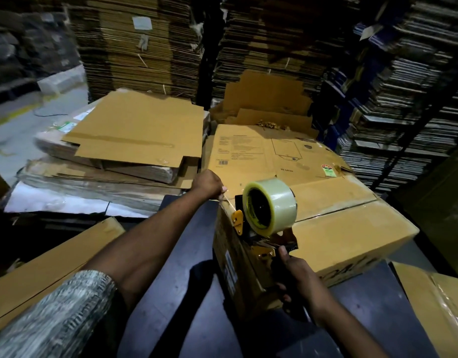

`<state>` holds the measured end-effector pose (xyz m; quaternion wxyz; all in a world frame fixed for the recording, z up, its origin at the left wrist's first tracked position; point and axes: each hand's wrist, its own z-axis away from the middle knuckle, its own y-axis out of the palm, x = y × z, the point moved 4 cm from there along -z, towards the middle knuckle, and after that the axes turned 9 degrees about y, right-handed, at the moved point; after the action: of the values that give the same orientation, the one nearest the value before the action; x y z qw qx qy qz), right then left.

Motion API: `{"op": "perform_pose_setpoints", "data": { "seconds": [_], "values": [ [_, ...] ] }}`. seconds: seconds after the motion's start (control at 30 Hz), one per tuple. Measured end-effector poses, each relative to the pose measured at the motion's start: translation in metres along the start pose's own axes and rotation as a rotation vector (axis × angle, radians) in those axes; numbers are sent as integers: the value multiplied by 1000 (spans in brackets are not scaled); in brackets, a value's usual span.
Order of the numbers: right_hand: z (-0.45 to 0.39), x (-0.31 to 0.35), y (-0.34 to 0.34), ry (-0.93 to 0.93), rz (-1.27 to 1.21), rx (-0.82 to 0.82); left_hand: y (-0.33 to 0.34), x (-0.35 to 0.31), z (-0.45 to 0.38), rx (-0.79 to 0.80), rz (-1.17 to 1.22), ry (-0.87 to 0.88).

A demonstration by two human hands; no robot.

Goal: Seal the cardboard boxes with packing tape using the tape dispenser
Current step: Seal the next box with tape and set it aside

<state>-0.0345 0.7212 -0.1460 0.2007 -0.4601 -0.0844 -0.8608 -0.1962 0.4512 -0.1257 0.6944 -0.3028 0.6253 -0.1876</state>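
A brown cardboard box with its flaps folded down stands on a dark table in front of me. My right hand grips the black handle of a yellow-and-black tape dispenser at the box's near left corner. A roll of clear packing tape sits on the dispenser. My left hand pinches the free end of the tape at the box's left top edge, just beyond the dispenser.
A printed flat carton lies behind the box. Flattened cardboard is piled to the left. Long cartons lie at the lower left and lower right. Tall stacks of cardboard sheets fill the background.
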Motion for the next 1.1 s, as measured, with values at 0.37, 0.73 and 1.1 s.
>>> {"op": "perform_pose_setpoints", "data": {
  "seconds": [0.37,0.73,1.1],
  "values": [
    [0,-1,7,-3,-2,1,9,17,-8,-25,-45,40],
    [-11,-2,8,-19,-26,20,20,32,-17,-31,-30,-2],
    [-19,3,11,-51,-23,18,36,36,-19,-8,27,-31]
  ]
}}
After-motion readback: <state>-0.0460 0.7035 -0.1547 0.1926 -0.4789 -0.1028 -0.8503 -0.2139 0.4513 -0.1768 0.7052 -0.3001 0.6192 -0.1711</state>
